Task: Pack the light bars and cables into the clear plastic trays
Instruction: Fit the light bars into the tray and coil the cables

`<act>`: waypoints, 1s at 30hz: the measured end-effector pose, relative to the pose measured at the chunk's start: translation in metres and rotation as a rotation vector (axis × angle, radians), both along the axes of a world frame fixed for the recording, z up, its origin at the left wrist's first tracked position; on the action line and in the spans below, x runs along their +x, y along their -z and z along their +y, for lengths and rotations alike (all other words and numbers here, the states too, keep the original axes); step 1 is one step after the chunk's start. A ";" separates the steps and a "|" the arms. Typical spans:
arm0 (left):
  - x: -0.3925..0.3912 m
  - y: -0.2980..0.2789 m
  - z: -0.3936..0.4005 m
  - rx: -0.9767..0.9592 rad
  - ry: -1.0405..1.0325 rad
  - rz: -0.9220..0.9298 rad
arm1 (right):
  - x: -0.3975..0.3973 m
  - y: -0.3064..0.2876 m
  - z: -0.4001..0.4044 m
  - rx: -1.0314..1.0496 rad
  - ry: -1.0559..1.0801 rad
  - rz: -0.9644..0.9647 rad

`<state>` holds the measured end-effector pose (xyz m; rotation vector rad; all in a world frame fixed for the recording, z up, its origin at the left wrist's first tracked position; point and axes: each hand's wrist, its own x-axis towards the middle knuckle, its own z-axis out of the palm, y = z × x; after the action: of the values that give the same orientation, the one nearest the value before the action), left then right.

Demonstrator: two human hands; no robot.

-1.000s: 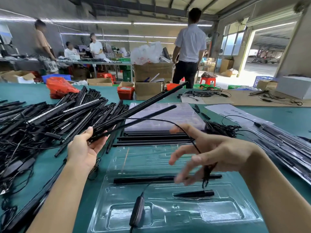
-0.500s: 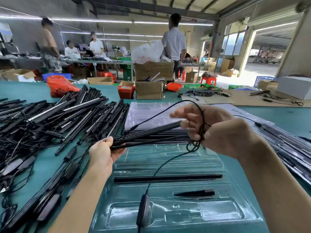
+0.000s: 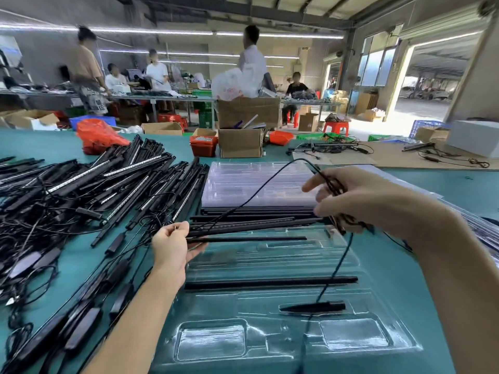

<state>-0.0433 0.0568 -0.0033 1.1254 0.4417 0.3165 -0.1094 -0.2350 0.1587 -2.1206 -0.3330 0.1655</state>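
Packing looks barely begun to me: one bar (image 3: 270, 282) and a small black piece (image 3: 313, 306) lie in the clear tray (image 3: 270, 344). My left hand (image 3: 171, 248) pinches two light bars (image 3: 251, 226) above it; my right hand (image 3: 359, 201) grips the coiled cable (image 3: 336, 190). A big pile (image 3: 81, 190) waits on the counter.

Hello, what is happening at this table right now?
A person is packing light bars into a clear plastic tray. The left hand grips one end of two black light bars held above the tray; the right hand holds their cable, partly coiled. One bar already lies in the tray.
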 end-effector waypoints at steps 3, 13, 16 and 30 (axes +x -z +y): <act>-0.001 -0.001 -0.001 0.007 0.002 0.010 | -0.010 -0.007 -0.010 0.170 -0.168 -0.055; -0.002 -0.006 0.001 -0.003 -0.022 -0.009 | -0.004 -0.014 -0.014 -0.172 0.151 -0.317; -0.007 -0.014 -0.004 -0.023 -0.027 -0.082 | 0.010 0.000 -0.011 0.027 0.454 -0.558; -0.059 -0.012 -0.005 0.206 0.071 -0.028 | 0.046 0.078 -0.012 0.397 0.804 -0.847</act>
<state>-0.1023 0.0521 0.0092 1.3328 0.3486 0.3204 -0.0633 -0.2475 0.0806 -1.6719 0.0353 -1.1829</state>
